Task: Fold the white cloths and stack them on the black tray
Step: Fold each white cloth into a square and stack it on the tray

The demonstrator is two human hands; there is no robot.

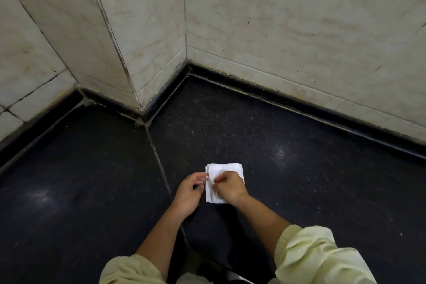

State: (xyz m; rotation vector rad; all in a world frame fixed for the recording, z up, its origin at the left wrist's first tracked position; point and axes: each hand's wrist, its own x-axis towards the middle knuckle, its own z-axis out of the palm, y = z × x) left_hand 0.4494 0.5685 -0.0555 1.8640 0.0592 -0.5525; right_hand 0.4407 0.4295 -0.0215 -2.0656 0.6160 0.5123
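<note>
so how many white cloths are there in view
1: a folded cloth on the dark surface, left hand and right hand at its left edge. Others may lie out of frame.

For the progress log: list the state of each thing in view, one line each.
white cloth: folded into a small square, lying flat on the black surface.
left hand: fingertips at the cloth's left edge; whether they grip it is unclear.
right hand: fingers curled, pinching a fold of the cloth.
</note>
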